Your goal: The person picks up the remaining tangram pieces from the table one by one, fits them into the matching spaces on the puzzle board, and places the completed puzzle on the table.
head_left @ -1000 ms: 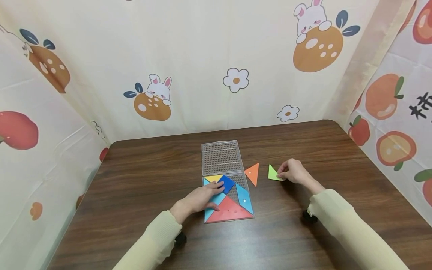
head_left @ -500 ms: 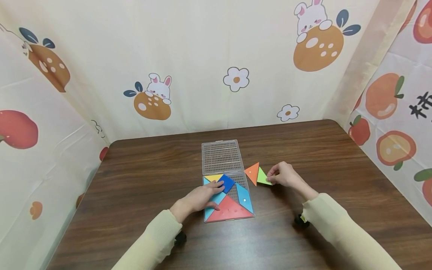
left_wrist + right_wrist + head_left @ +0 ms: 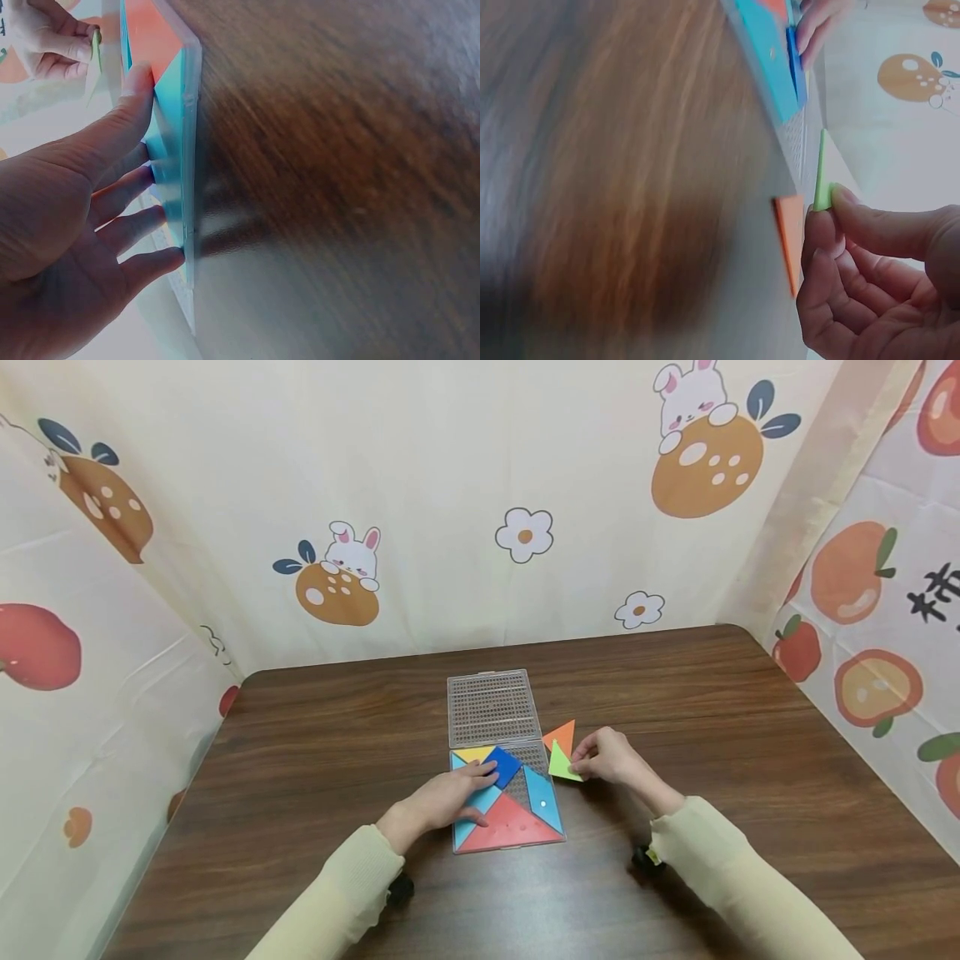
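Note:
Between thumb and fingers my right hand pinches a light green triangle by one corner, held up off the table near the case's right edge. Behind it an orange triangle lies on the table, partly covered in the head view. My left hand rests with spread fingers on the tangram pieces in the clear case. Under and around it are a dark blue square, a light blue triangle, a yellow triangle and a large red triangle. A light blue parallelogram lies at the case's right side.
The case's gridded lid lies folded back, away from me, on the dark wooden table. Patterned curtains hang behind the table and along both sides.
My right hand has moved left with the light green triangle, from the table right of the orange triangle to the case's edge. The left hand has stayed in place.

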A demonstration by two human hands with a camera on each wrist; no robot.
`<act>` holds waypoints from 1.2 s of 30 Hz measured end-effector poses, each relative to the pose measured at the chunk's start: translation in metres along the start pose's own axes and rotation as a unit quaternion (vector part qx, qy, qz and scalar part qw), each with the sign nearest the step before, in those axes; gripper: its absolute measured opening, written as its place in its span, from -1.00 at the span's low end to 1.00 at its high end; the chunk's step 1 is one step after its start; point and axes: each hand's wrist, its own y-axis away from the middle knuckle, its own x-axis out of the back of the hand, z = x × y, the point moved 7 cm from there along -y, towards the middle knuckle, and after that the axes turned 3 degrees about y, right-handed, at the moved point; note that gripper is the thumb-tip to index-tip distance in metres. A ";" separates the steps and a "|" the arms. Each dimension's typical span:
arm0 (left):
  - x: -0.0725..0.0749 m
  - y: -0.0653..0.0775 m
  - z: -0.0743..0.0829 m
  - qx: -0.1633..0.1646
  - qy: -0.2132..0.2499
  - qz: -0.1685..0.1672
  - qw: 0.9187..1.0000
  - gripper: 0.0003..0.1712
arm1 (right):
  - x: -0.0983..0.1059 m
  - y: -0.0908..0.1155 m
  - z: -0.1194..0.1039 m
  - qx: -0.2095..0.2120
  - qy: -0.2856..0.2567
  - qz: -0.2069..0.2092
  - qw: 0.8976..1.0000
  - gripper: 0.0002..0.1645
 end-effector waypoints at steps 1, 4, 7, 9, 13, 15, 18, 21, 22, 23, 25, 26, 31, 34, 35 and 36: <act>0.000 0.000 0.000 0.001 0.000 -0.001 1.000 -0.23 | -0.002 0.000 -0.002 -0.001 -0.001 0.000 1.000 -0.94; 0.000 0.000 0.000 0.004 0.003 -0.002 1.000 -0.23 | -0.007 0.000 -0.006 -0.008 -0.004 -0.002 1.000 -0.94; 0.000 0.000 -0.001 0.006 0.003 -0.003 1.000 -0.23 | -0.013 0.000 -0.010 -0.026 -0.005 -0.004 1.000 -0.94; 0.000 0.001 -0.001 0.006 0.005 -0.003 1.000 -0.23 | -0.017 0.000 -0.013 -0.036 -0.003 -0.004 0.999 -0.93; 0.000 0.001 -0.002 0.008 0.008 -0.003 1.000 -0.23 | -0.023 -0.001 -0.018 -0.051 -0.002 -0.003 0.999 -0.91; 0.000 0.001 -0.002 0.009 0.009 -0.003 1.000 -0.23 | -0.027 -0.001 -0.021 -0.057 -0.008 -0.002 0.998 -0.92; 0.000 0.001 -0.002 0.008 0.008 -0.003 1.000 -0.23 | -0.031 -0.001 -0.023 -0.059 -0.015 -0.001 0.998 -0.93; 0.000 0.001 -0.001 0.008 0.008 -0.003 1.000 -0.23 | -0.035 -0.001 -0.025 -0.056 -0.019 0.002 0.998 -0.94; 0.000 0.001 -0.001 0.008 0.008 -0.003 1.000 -0.23 | -0.036 -0.001 -0.026 -0.055 -0.018 0.004 0.998 -0.93; 0.000 0.001 -0.001 0.008 0.008 -0.003 1.000 -0.23 | -0.037 -0.001 -0.027 -0.054 -0.017 0.005 0.998 -0.93; 0.000 0.000 -0.001 0.008 0.007 -0.003 1.000 -0.23 | -0.040 -0.001 -0.029 -0.052 -0.013 0.006 0.999 -0.91; 0.000 0.000 -0.001 0.008 0.007 -0.004 1.000 -0.23 | -0.040 -0.001 -0.030 -0.052 -0.010 0.007 0.999 -0.90; 0.000 0.000 -0.001 0.008 0.011 -0.004 1.000 -0.24 | -0.045 -0.002 -0.033 -0.052 -0.011 0.008 0.999 -0.91; 0.001 0.001 -0.001 0.009 0.014 -0.004 1.000 -0.24 | -0.046 -0.003 -0.034 -0.053 -0.007 0.009 0.999 -0.91; 0.001 0.001 -0.001 0.009 0.015 -0.004 1.000 -0.24 | -0.046 -0.003 -0.035 -0.053 -0.007 0.011 0.999 -0.90; 0.001 0.001 -0.001 0.009 0.016 -0.004 1.000 -0.24 | -0.047 -0.003 -0.035 -0.055 -0.007 0.011 0.998 -0.90</act>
